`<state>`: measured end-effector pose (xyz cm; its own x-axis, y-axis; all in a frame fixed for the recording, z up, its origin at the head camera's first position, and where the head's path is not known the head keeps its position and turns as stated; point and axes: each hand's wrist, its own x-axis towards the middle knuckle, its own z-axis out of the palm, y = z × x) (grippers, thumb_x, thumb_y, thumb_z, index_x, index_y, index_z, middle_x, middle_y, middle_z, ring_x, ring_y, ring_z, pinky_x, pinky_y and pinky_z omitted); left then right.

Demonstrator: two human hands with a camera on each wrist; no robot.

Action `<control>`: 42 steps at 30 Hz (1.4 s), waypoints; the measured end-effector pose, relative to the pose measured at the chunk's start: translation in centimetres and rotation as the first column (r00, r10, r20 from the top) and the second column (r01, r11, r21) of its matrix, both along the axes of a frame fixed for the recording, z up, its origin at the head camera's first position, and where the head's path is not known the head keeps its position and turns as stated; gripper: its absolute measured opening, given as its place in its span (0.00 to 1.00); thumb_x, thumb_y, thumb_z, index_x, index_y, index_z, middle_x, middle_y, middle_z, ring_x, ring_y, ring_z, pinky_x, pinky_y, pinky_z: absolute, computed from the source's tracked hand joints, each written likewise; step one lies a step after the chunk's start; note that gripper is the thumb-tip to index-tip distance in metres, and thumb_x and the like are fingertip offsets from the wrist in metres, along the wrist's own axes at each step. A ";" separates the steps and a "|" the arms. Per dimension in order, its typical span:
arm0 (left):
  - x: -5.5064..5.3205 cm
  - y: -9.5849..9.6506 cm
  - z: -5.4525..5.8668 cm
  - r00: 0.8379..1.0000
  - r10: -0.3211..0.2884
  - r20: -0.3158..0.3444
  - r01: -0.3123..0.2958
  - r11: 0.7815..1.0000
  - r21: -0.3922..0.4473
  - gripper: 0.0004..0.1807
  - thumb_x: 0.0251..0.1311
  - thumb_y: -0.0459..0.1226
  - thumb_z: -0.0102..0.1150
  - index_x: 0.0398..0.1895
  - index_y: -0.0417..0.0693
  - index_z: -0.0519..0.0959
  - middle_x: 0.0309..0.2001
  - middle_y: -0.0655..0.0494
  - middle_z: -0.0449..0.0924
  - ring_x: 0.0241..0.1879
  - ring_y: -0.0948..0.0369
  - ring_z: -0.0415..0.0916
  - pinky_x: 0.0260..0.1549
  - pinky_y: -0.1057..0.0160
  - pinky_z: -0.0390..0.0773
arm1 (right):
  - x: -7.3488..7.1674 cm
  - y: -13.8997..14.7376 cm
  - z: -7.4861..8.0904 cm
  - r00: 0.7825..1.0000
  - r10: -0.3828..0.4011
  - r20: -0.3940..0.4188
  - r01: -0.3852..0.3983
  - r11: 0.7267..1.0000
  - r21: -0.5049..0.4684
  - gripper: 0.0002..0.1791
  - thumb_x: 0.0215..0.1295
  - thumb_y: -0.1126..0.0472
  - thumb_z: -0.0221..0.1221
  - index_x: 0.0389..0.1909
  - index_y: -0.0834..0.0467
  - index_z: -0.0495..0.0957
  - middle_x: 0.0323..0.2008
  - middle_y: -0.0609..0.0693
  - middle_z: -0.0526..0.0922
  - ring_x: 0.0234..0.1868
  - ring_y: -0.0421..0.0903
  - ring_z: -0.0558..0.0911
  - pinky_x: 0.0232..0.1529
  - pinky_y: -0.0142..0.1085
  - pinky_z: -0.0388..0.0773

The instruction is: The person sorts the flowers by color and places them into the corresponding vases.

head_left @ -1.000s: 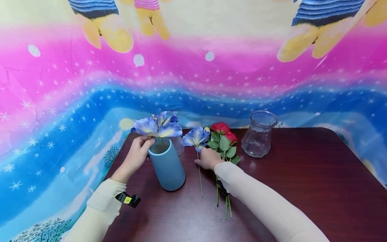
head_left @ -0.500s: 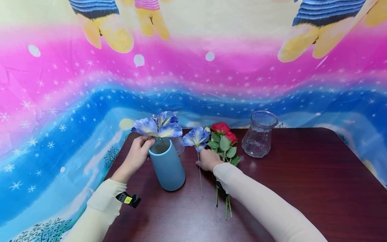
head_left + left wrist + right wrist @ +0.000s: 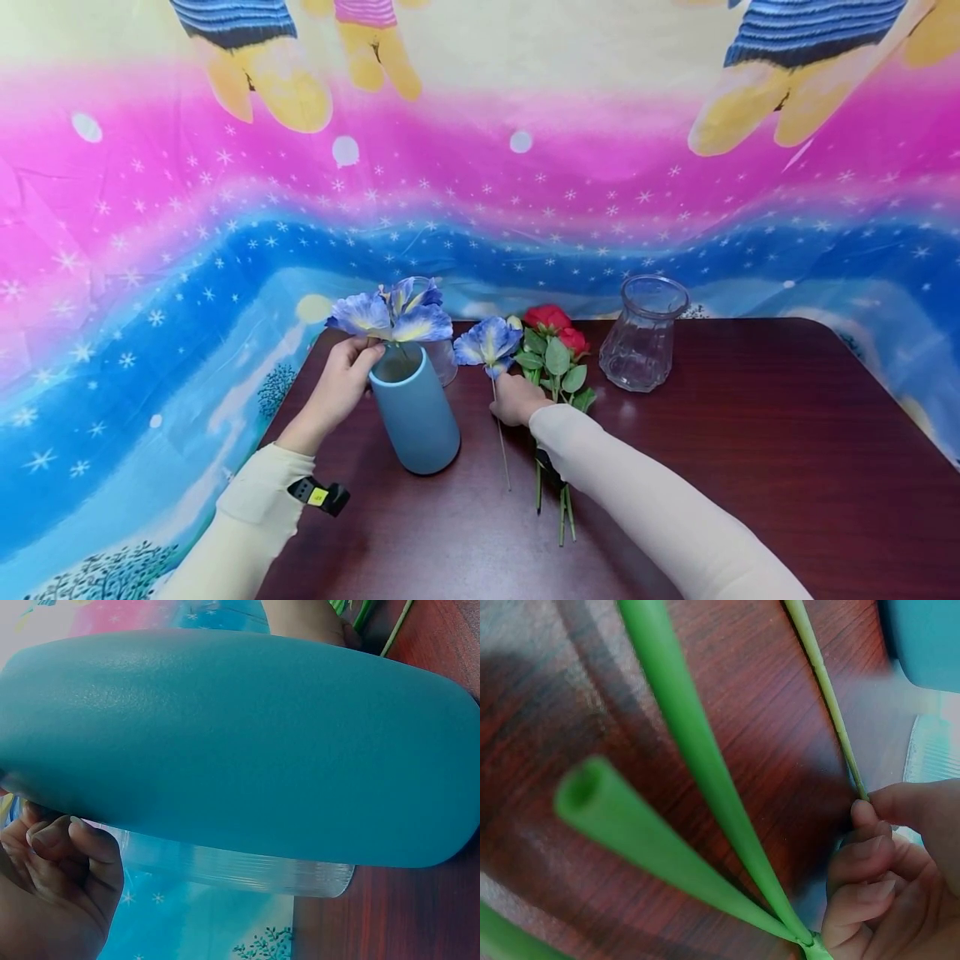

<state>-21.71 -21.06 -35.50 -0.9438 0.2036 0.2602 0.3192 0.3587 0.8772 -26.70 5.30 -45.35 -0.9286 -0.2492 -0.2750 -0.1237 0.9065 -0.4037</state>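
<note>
- Far left: pale sleeve [image 3: 255,500] reaching in, with black strap [image 3: 318,495] at the cuff, worn probably to carry the wrist camera.
- Next, left grip [image 3: 336,390] raised to the mouth of the blue vase [image 3: 416,421]: thumb at the rim, fingers bent against the outer wall, so apparently clamped on the vase edge. Likely held there against tipping.
- Just above, blue blooms [image 3: 416,322] spread wide over the rim, stems down inside the mouth. Probably too broad to drop through, hence resting high.
- Below, the vase itself, standing mouth up on the dark desk [image 3: 360,542], placed apparently for reaching from either side.
- Behind, partly hidden by it, clear ribbed vessel [image 3: 444,364]. Touching or apart: cannot tell.
- Middle: loose blue flower [image 3: 489,342], between vase and roses, head toward the far edge, bare stem [image 3: 834,712] running back toward the near side. Lying on the desk or slightly lifted: cannot tell.
- On that stem, right grip [image 3: 520,400]: thumb and forefinger together, clamped just below the bloom, other fingers folded in. A pinch seemingly suited to so thin a stem, sparing the petals.
- Just beyond, red roses [image 3: 551,318] laid flat, stems nearward, partly under the right forearm; likely laid so for easy picking up.
- Right: clear glass vase [image 3: 637,354] upright near the far edge, well apart from either grip, perhaps set back for elbow room.
</note>
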 end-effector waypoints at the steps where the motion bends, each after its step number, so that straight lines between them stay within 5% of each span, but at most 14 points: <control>1: 0.0 0.0 0.0 1.000 0.000 0.000 0.000 1.000 0.000 0.17 0.75 0.35 0.42 0.26 0.38 0.66 0.15 0.61 0.61 0.13 0.66 0.65 0.15 0.64 0.72 | 0.3 -0.1 0.4 1.000 -0.006 0.020 0.006 1.000 -0.003 0.16 0.72 0.56 0.58 0.23 0.55 0.70 0.21 0.50 0.73 0.23 0.46 0.74 0.26 0.37 0.69; 11: 0.0 0.0 0.0 1.000 0.011 0.003 -0.011 1.000 -0.012 0.17 0.76 0.35 0.42 0.25 0.40 0.65 0.15 0.61 0.60 0.13 0.65 0.64 0.16 0.63 0.73 | 0.4 0.2 0.1 1.000 0.021 -0.017 -0.021 0.999 -0.050 0.23 0.69 0.57 0.60 0.14 0.52 0.65 0.14 0.46 0.65 0.18 0.44 0.69 0.23 0.35 0.66; 20: 0.2 -0.2 0.0 1.000 0.005 0.007 -0.005 1.000 -0.007 0.19 0.77 0.37 0.42 0.23 0.42 0.63 0.14 0.61 0.58 0.12 0.64 0.63 0.16 0.62 0.71 | 1.0 0.8 1.0 0.990 0.037 -0.136 -0.061 0.981 -0.182 0.27 0.60 0.64 0.57 0.07 0.50 0.55 0.09 0.41 0.51 0.15 0.40 0.50 0.20 0.33 0.55; 42: 0.0 0.0 0.0 1.000 0.003 0.012 -0.003 1.000 0.001 0.18 0.76 0.36 0.41 0.24 0.41 0.64 0.15 0.61 0.60 0.12 0.65 0.64 0.15 0.64 0.71 | 3.8 2.4 2.6 0.935 0.070 -0.348 -0.160 0.958 -0.238 0.24 0.60 0.66 0.55 0.10 0.49 0.55 0.11 0.40 0.50 0.16 0.39 0.51 0.19 0.31 0.51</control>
